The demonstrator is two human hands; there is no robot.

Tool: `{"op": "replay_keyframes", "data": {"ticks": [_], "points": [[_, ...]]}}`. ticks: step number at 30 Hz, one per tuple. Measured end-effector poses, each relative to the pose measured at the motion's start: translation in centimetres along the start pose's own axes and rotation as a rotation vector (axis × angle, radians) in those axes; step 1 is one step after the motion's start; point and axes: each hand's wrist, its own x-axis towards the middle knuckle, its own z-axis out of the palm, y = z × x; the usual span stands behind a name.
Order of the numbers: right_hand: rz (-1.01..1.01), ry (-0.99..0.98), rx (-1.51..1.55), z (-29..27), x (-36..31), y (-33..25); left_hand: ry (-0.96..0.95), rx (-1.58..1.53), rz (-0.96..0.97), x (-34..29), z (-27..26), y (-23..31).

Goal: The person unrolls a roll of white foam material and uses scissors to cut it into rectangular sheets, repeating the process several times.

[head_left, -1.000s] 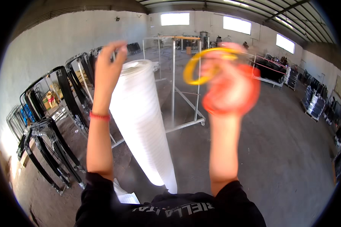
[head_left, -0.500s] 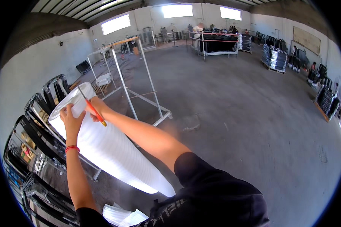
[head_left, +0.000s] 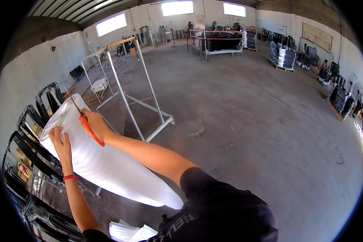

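A tall roll of white foam sheet (head_left: 117,171) stands tilted in front of me, its round upper end at the far left. My left hand (head_left: 61,146), with a red bracelet at the wrist, is closed on the edge of the foam at that end. My right hand (head_left: 95,123) grips a pair of scissors (head_left: 91,132) with orange handles just beside it. Their long metal blades point up and away over the top of the roll and look slightly parted. The fingertips of my left hand are partly hidden against the foam.
Black tubular frames (head_left: 32,151) line the left side, close to the roll. A metal stand (head_left: 127,101) with an orange-brown top bar is just beyond it. White foam sheets (head_left: 127,232) lie low near my body. Farther off are a rack of black items (head_left: 224,42) and wrapped stacks (head_left: 284,56).
The scissors have turned in my right hand, and their blades now reach farther out past the roll's top. My left hand has slid slightly down at the edge. The view has shifted a little.
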Motion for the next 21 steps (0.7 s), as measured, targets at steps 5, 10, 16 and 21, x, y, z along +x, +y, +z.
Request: {"op": "replay_keyframes", "data": {"ticks": [5,10,16,21], "points": [[-0.14,0.009,-0.124,1.8,3.5,2.4,-0.057,-0.051,-0.038,0.3,0.3,-1.4],[0.326,-0.376,-0.016,0.5,10.0,3.2,-0.106,-0.051,0.036,1.4,-0.2,-1.6],[0.473,-0.782,-0.128,-2.2,12.5,6.1,-0.049,0.301,-0.021,2.1,-4.3,-4.5],[0.397,-0.591,-0.144,-1.3,11.6,6.2,-0.051,0.223,0.048,2.7,-0.9,-7.6]]}}
